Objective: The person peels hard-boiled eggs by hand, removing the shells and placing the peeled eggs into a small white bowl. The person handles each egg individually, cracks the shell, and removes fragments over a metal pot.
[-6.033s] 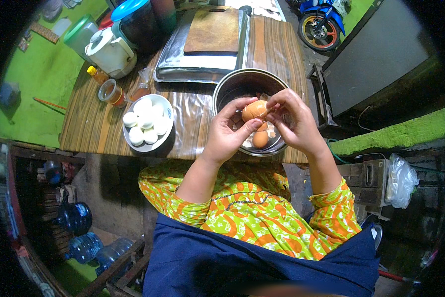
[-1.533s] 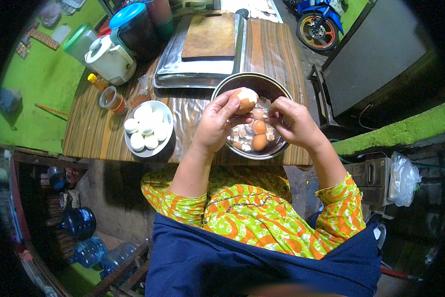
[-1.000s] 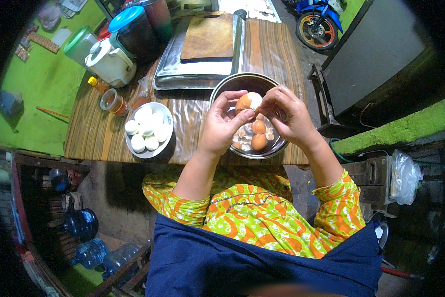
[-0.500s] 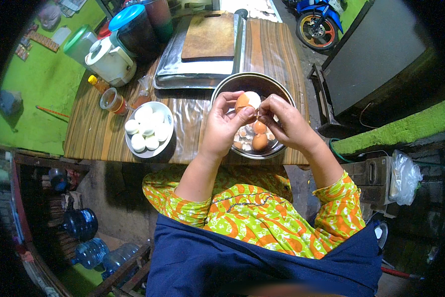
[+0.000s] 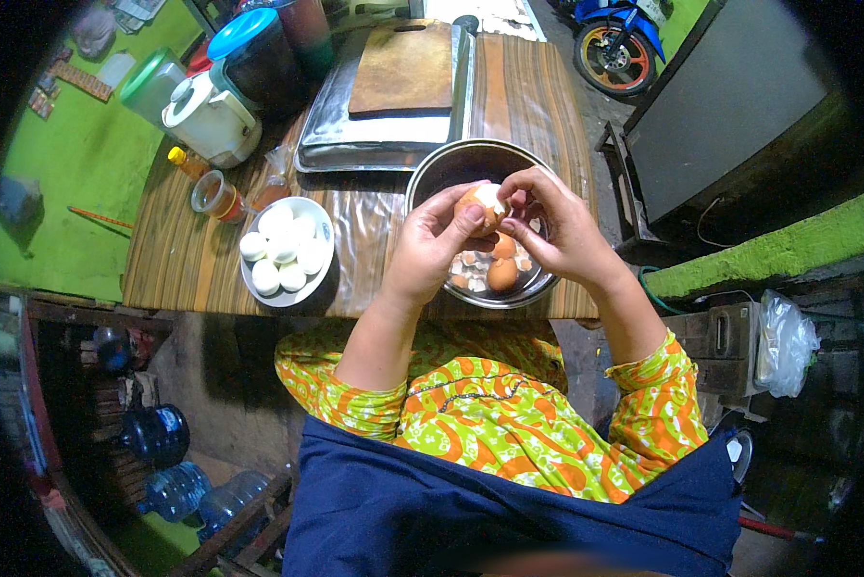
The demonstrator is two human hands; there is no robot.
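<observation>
My left hand [image 5: 434,236] is closed round a boiled egg [image 5: 490,199] whose brown shell is partly off, with white showing on top. Bent fingers and thumb of my right hand [image 5: 566,231] grip the egg's right side at the shell edge. Both hands are over a round metal pot [image 5: 441,165]. Inside it, brown unpeeled eggs [image 5: 502,276] lie among broken shell pieces [image 5: 465,274]. To the left, a white plate [image 5: 300,291] bears several peeled white eggs [image 5: 281,250].
Behind the plate stand a plastic cup [image 5: 218,199], a yellow-capped bottle [image 5: 189,163] and a white jug [image 5: 211,120]. A wooden cutting board [image 5: 400,72] rests on an upturned metal tray [image 5: 369,154]. Striped covering tops the table [image 5: 533,87].
The egg has turned and tilted in my left hand, exposing its white differently. My right fingers have shifted along its edge, and the right hand is more arched.
</observation>
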